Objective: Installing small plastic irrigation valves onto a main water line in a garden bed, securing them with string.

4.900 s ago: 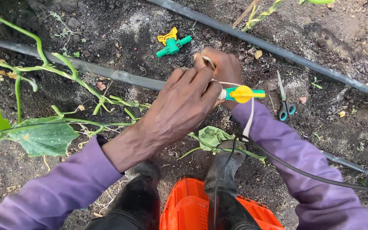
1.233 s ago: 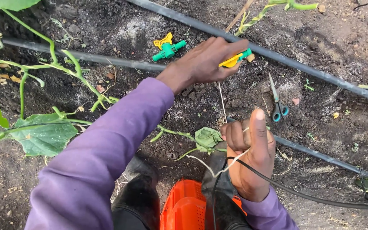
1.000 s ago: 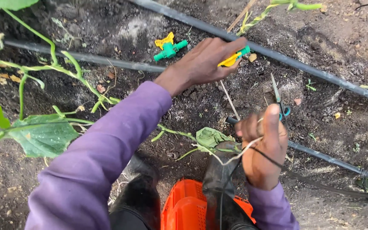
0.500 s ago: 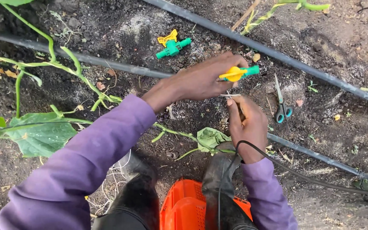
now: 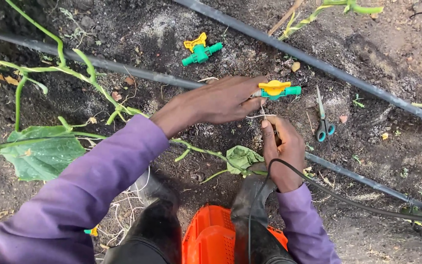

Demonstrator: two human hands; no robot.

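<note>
My left hand [image 5: 221, 101] reaches across the soil and grips a green drip-line valve with a yellow handle [image 5: 277, 90] where it joins a black irrigation pipe [image 5: 123, 71]. Just below it, my right hand [image 5: 282, 149] pinches a thin pale string [image 5: 261, 115] that runs up to the valve. Both arms wear purple sleeves. A thin black cable [image 5: 348, 198] loops over my right wrist.
A second green and yellow valve [image 5: 200, 51] lies on the soil above. Blue-handled scissors [image 5: 323, 122] rest to the right. Two more black pipes [image 5: 328, 68] [image 5: 367, 182] cross diagonally. A green vine with a large leaf [image 5: 40, 151] spreads at left. An orange crate [image 5: 216, 239] sits between my boots.
My right hand moved from lower down, where it pulled the string taut, up close under the valve. My left hand kept hold of the valve and shifted it slightly lower.
</note>
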